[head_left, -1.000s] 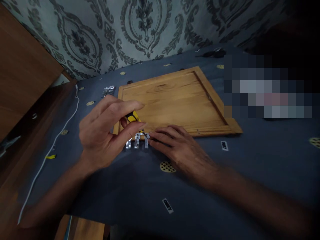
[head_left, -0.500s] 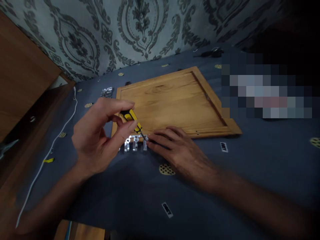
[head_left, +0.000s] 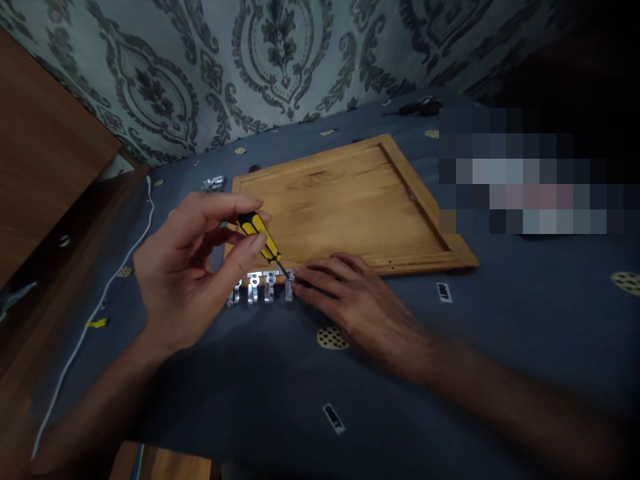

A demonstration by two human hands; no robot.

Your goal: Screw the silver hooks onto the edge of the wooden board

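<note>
My left hand (head_left: 193,270) pinches a small yellow-and-black screwdriver (head_left: 261,239) between thumb and fingers, its tip angled down to the right end of a shiny metal hook rack (head_left: 260,287). The rack lies along the near edge of a wooden panel (head_left: 345,200) on a dark blue cloth. My right hand (head_left: 350,297) rests palm down on the cloth, fingertips pressed against the rack's right end beside the screwdriver tip.
More metal hardware (head_left: 213,183) lies by the panel's far left corner. A white cable (head_left: 107,283) runs down the cloth's left side. Brown wooden furniture (head_left: 45,160) stands at left. Patterned wallpaper (head_left: 280,53) rises behind. A dark object (head_left: 417,107) sits at the back.
My left hand has drawn back to the left and its fingers have turned on the screwdriver handle, uncovering more of the hook rack. My right hand has stayed on the rack's end.
</note>
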